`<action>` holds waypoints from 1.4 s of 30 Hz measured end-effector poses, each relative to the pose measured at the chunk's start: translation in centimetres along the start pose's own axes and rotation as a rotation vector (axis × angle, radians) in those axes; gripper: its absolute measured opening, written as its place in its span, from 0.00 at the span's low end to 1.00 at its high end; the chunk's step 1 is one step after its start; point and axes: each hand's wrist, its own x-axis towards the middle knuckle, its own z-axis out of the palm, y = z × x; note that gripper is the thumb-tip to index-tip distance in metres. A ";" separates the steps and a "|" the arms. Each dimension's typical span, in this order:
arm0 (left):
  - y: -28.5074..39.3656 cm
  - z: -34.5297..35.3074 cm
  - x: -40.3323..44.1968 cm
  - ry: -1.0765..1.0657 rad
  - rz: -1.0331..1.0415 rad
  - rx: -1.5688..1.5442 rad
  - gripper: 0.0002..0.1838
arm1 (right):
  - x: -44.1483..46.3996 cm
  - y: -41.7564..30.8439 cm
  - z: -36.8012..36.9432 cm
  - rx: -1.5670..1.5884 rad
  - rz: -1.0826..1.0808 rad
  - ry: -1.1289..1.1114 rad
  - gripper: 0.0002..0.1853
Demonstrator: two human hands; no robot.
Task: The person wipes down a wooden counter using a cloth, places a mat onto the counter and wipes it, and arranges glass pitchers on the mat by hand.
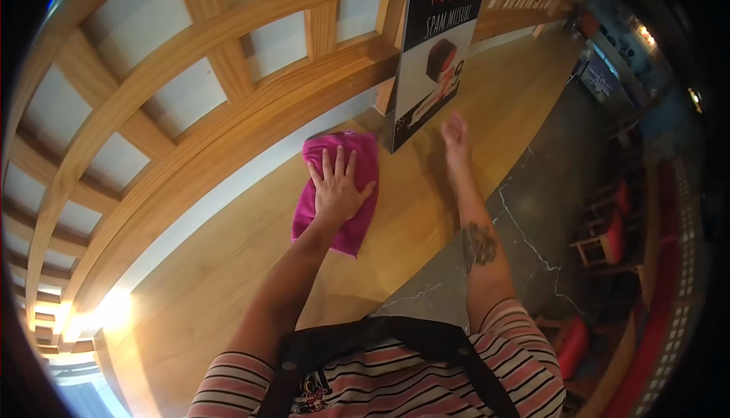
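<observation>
My left hand (340, 188) lies flat with its fingers spread on a bright pink cloth (312, 216), pressing it against the wooden counter (228, 266). The cloth is spread out, with its lower corner pointing toward me. Over the counter, my right hand (456, 138) is beside the lower right edge of an upright sign (437, 53). Its fingers look curled in, and I see nothing in them. The sign is black and white, reads "MANBEE SPAM MUSUBI" and shows a picture of food.
A wooden lattice partition (220, 61) with pale panels runs along the counter's left side. To the right lies a cracked dark floor (532, 213), with red-seated chairs (612, 235) beyond. A bright light (114, 308) glows at the lower left.
</observation>
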 end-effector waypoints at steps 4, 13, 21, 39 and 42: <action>-0.3 -0.6 1.3 -0.066 -0.020 -0.027 0.41 | 6.1 2.5 0.9 0.090 0.145 0.087 0.32; -0.9 -0.3 3.5 -0.110 -0.071 -0.076 0.41 | 8.4 5.6 -0.4 -0.254 0.119 0.065 0.32; 0.5 -0.3 4.4 -0.038 -0.150 -0.033 0.38 | 20.2 4.5 0.0 0.079 -0.120 0.050 0.35; 9.7 -1.9 -20.6 -0.086 -0.882 0.134 0.42 | 24.7 10.2 -3.0 0.681 0.110 -0.379 0.24; 3.9 -1.7 -23.1 0.027 -1.340 0.229 0.42 | 23.8 9.1 -2.5 0.679 0.124 -0.304 0.24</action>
